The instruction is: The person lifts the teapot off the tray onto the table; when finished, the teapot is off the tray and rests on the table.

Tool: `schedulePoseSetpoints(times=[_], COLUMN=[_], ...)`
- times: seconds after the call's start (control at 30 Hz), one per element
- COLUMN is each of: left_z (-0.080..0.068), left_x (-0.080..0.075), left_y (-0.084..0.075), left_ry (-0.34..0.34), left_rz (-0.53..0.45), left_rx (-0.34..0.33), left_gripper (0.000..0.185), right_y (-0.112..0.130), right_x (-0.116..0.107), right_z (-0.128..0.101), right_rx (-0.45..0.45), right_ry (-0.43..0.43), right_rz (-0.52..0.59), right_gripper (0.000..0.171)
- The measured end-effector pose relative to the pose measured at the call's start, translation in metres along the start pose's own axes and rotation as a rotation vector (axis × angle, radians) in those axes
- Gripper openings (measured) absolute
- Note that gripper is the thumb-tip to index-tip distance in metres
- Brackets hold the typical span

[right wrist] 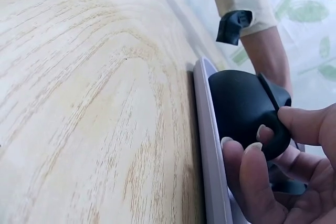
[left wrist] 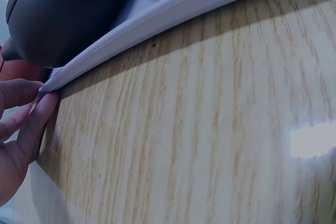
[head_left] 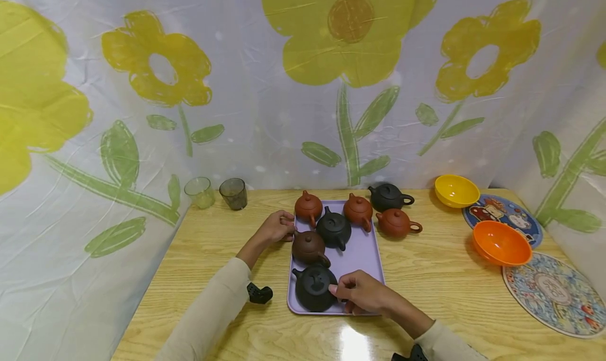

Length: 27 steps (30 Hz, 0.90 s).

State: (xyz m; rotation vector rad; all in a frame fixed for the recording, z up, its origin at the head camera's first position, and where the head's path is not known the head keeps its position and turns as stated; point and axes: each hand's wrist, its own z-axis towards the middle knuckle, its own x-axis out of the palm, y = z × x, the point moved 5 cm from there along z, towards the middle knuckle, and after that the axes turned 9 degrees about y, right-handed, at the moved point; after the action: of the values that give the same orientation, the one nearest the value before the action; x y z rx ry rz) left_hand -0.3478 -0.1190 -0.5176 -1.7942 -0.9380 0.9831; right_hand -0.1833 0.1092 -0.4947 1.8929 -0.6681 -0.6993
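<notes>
My right hand [head_left: 363, 293] grips the handle of a black teapot [head_left: 314, 288], which sits at the near left corner of a lilac tray [head_left: 362, 256]. In the right wrist view, thumb and fingers curl around the dark handle [right wrist: 279, 139]. At the tray's left edge, my left hand [head_left: 276, 226] pinches the rim [left wrist: 100, 51] between thumb and finger. Beside it on the tray stand a dark brown teapot [head_left: 309, 248], another black teapot [head_left: 334, 228] and two reddish-brown teapots, one at the far left [head_left: 307, 207] and one at the far right [head_left: 357, 209].
Right of the tray stand a black teapot [head_left: 387, 198] and a reddish-brown teapot [head_left: 395, 224]. Further right are a yellow bowl [head_left: 456, 191], an orange bowl [head_left: 502, 243] and two round patterned mats, one blue [head_left: 525, 221], one pale [head_left: 558, 298]. Two glasses [head_left: 200, 193] [head_left: 234, 194] stand back left.
</notes>
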Motion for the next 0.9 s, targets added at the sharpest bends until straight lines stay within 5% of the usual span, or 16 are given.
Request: schedulePoseSetpoints(times=[0.9], left_z=[-0.002], left_x=[0.001], left_y=[-0.002], left_ry=[0.001], left_rz=[-0.001], left_rx=[0.002], left_gripper=[0.032], right_y=[0.007], right_x=[-0.025], right_z=[-0.02], right_rx=[-0.075], right_ry=[0.038], right_rz=[-0.049], right_gripper=[0.042])
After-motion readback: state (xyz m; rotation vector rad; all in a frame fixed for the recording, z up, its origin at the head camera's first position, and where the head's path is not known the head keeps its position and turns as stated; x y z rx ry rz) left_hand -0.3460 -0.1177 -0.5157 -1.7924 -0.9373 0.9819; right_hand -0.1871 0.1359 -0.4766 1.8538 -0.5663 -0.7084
